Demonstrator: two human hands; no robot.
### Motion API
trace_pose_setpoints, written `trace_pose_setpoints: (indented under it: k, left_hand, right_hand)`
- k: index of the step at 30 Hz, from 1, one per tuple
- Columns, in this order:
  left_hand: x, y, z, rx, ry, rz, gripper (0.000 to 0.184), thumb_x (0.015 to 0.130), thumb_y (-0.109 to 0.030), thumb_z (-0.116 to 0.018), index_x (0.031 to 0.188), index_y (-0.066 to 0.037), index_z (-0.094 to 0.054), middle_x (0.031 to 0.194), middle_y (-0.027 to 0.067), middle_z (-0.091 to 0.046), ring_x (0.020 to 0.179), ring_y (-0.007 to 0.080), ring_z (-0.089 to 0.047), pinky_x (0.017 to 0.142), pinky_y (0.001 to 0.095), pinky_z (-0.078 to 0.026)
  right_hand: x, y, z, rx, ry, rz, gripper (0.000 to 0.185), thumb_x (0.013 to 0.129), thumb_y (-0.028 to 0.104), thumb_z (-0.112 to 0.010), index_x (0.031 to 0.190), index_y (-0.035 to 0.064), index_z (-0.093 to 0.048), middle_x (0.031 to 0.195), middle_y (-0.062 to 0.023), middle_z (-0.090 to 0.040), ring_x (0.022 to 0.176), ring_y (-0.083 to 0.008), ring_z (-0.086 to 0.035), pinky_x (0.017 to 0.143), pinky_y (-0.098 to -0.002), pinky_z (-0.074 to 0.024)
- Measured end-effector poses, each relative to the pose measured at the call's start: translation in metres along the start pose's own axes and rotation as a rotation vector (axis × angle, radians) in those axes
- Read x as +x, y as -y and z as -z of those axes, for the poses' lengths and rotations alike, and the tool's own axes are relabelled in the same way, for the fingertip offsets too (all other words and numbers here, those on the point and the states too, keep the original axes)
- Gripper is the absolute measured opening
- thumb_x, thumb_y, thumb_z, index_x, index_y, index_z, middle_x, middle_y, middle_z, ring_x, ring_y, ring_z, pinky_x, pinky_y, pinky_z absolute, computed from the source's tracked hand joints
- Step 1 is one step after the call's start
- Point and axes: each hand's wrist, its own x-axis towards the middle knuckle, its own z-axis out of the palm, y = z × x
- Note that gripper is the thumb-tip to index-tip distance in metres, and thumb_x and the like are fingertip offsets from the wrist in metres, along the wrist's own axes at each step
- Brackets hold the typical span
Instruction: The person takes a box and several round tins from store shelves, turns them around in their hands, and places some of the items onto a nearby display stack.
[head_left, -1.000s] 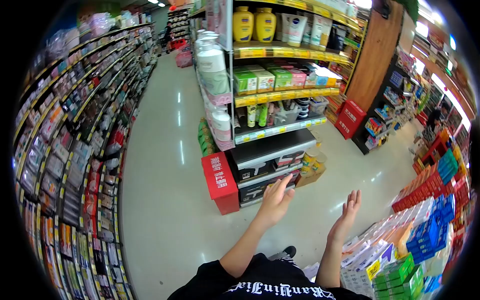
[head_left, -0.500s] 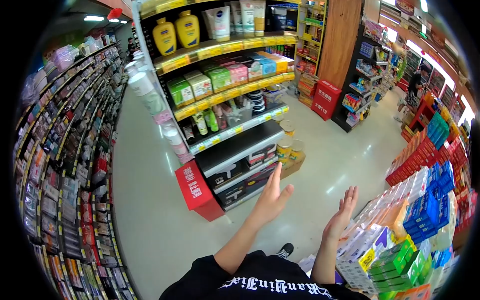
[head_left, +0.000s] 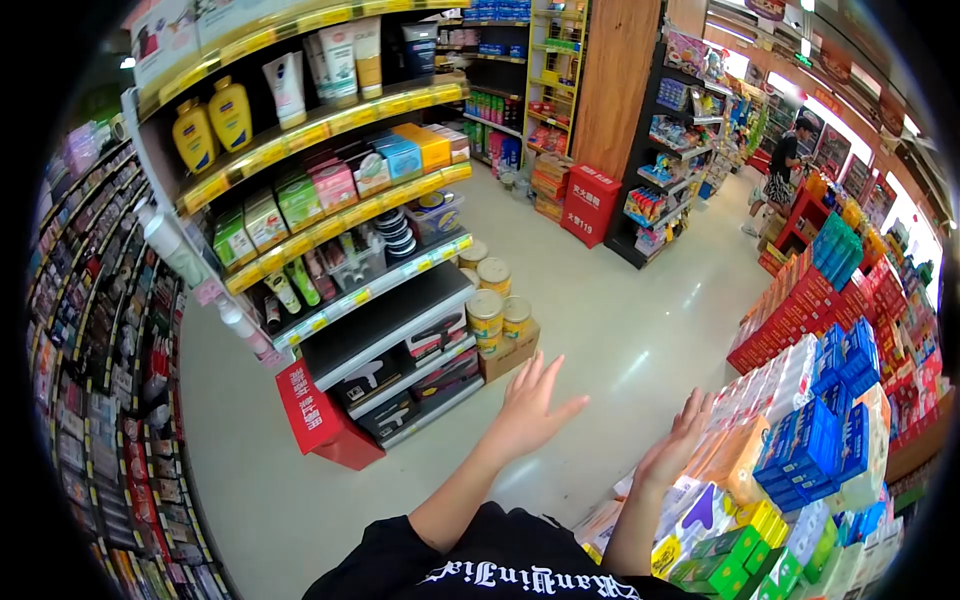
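Observation:
My left hand (head_left: 527, 412) is raised over the aisle floor with its fingers spread and holds nothing. Behind it, stacked cans (head_left: 486, 314) with gold lids stand on a cardboard box (head_left: 512, 356) at the end of a shelf unit (head_left: 385, 300). To the right, my right hand (head_left: 672, 446) is also up, fingers stretched and palm turned inward, with nothing in it. In the view it is nearest to white packs with red marks (head_left: 750, 395), part of a pile with blue packs (head_left: 800, 445) and green packs (head_left: 715, 560). I cannot see either hand touching anything.
Yellow bottles (head_left: 232, 114), tubes and small boxes fill the left shelves. A red box (head_left: 325, 420) stands at that unit's foot. Farther off are another red box (head_left: 592, 205), a snack rack (head_left: 665, 150) and a person (head_left: 780, 175). Crowded racks (head_left: 95, 380) line the far left.
The view has turned right and moved forward, so the shelf unit sits farther left. My left hand's fingers have spread more. Both hands are still empty.

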Motion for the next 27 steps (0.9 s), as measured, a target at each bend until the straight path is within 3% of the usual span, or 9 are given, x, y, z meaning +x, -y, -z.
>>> trace_pose_setpoints:
  k: [6, 9, 11, 15, 19, 23, 27]
  left_hand:
    - [0.054, 0.007, -0.013, -0.122, -0.083, 0.037, 0.077, 0.083, -0.040, -0.058, 0.137, 0.001, -0.020, 0.140, 0.0275, -0.020, 0.132, 0.0370, -0.018, 0.107, 0.0404, -0.018]
    - [0.087, 0.030, -0.021, -0.211, -0.166, 0.038, 0.077, 0.082, -0.035, -0.060, 0.137, 0.003, -0.019, 0.140, 0.0265, -0.022, 0.133, 0.0341, -0.019, 0.107, 0.0382, -0.018]
    - [0.113, 0.043, -0.024, -0.334, -0.226, -0.009, 0.081, 0.080, -0.037, -0.062, 0.137, 0.002, -0.019, 0.140, 0.0304, -0.018, 0.132, 0.0374, -0.018, 0.106, 0.0410, -0.018]
    - [0.177, 0.061, -0.005, -0.284, -0.332, 0.014, 0.079, 0.082, -0.034, -0.060, 0.137, 0.004, -0.017, 0.141, 0.0290, -0.015, 0.133, 0.0374, -0.017, 0.107, 0.0404, -0.017]
    - [0.247, 0.070, 0.021, -0.306, -0.348, -0.085, 0.075, 0.083, -0.032, -0.058, 0.136, 0.003, -0.019, 0.142, 0.0271, -0.015, 0.133, 0.0378, -0.016, 0.107, 0.0406, -0.017]
    - [0.308, 0.088, 0.055, -0.217, -0.417, -0.160, 0.072, 0.082, -0.031, -0.059, 0.136, 0.001, -0.023, 0.141, 0.0274, -0.018, 0.130, 0.0384, -0.020, 0.106, 0.0410, -0.019]
    - [0.347, 0.113, 0.062, -0.252, -0.389, -0.037, 0.072, 0.082, -0.031, -0.059, 0.136, 0.002, -0.023, 0.141, 0.0274, -0.017, 0.131, 0.0369, -0.021, 0.106, 0.0408, -0.020]
  right_hand:
    - [0.038, -0.029, -0.002, 0.003, -0.068, -0.049, 0.052, 0.096, 0.031, -0.029, 0.140, 0.0041, -0.019, 0.142, -0.0144, -0.027, 0.134, -0.0216, -0.018, 0.108, -0.0367, -0.0083]
    - [0.056, -0.045, -0.019, -0.098, -0.018, -0.114, 0.053, 0.094, 0.025, -0.034, 0.140, 0.0034, -0.018, 0.144, -0.0152, -0.023, 0.135, -0.0224, -0.016, 0.108, -0.0367, -0.0086]
    - [0.070, -0.062, -0.031, -0.100, 0.055, -0.150, 0.055, 0.091, 0.019, -0.037, 0.140, 0.0033, -0.018, 0.145, -0.0153, -0.018, 0.135, -0.0230, -0.014, 0.109, -0.0363, -0.0089]
    - [0.113, -0.090, -0.073, -0.065, -0.033, -0.082, 0.055, 0.090, 0.018, -0.039, 0.139, 0.0035, -0.020, 0.144, -0.0172, -0.021, 0.135, -0.0228, -0.015, 0.109, -0.0349, -0.0077]
    - [0.165, -0.076, -0.126, -0.123, -0.087, 0.028, 0.057, 0.089, 0.016, -0.036, 0.140, 0.0033, -0.015, 0.146, -0.0157, -0.015, 0.136, -0.0241, -0.011, 0.109, -0.0372, -0.0088]
    - [0.204, -0.097, -0.176, -0.217, -0.045, 0.151, 0.060, 0.087, 0.013, -0.040, 0.140, 0.0024, -0.015, 0.147, -0.0151, -0.013, 0.136, -0.0246, -0.010, 0.109, -0.0370, -0.0078]
    - [0.223, -0.125, -0.214, -0.321, 0.049, 0.148, 0.065, 0.083, 0.006, -0.046, 0.140, 0.0018, -0.014, 0.147, -0.0153, -0.012, 0.136, -0.0251, -0.008, 0.109, -0.0370, -0.0072]
